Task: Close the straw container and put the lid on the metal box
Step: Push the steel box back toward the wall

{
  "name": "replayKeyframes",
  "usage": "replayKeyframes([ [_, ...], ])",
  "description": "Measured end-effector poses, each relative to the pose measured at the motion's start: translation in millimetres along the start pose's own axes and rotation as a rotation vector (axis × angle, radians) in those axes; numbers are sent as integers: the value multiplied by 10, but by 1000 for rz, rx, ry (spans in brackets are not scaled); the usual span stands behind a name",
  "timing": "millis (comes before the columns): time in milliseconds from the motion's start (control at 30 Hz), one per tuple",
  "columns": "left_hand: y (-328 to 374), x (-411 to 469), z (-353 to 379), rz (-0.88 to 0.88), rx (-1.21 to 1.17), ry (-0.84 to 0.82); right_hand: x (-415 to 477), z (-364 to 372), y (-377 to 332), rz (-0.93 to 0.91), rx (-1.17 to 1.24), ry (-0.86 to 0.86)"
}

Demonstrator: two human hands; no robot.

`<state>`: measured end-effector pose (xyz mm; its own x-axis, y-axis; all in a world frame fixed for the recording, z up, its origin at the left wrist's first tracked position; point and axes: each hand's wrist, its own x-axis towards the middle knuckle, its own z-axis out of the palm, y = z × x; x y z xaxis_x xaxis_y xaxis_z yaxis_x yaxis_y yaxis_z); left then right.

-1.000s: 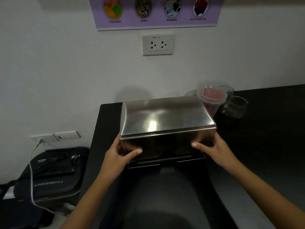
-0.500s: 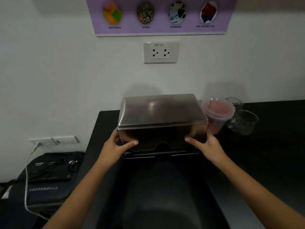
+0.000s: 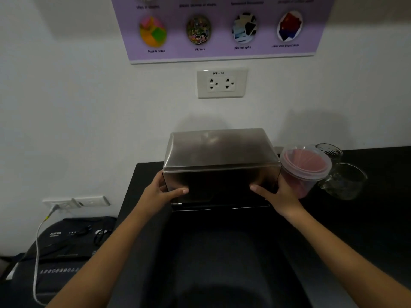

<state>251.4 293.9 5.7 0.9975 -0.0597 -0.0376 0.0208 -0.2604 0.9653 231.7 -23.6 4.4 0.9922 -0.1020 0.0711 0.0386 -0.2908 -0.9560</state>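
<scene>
At the back left corner of the black bench (image 3: 367, 218), against the wall, I clamp my left hand (image 3: 159, 192) and right hand (image 3: 281, 193) on the brushed-steel box lid's (image 3: 219, 150) ends, seemingly to seat it squarely, the lidded clear straw tub (image 3: 304, 167) just beside.

The metal lid (image 3: 219, 152) now sits lower over the box than a second ago: far less of the dark base (image 3: 220, 205) shows beneath its front edge. In the frame it lies farther up and back toward the wall, under the socket (image 3: 222, 83). Both hands follow it, the left hand (image 3: 161, 193) and right hand (image 3: 279, 193) now higher in the frame, arms stretched out longer. More of the purple poster (image 3: 222, 30) shows at the top, and the straw container (image 3: 303, 168) stands lower right of centre.
</scene>
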Motion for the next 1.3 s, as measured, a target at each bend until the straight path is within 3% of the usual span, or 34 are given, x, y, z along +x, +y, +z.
replayKeyframes([
  [1300, 2, 435, -10, 8, -16, -46, 428, 54, -28, 29, 25, -67],
])
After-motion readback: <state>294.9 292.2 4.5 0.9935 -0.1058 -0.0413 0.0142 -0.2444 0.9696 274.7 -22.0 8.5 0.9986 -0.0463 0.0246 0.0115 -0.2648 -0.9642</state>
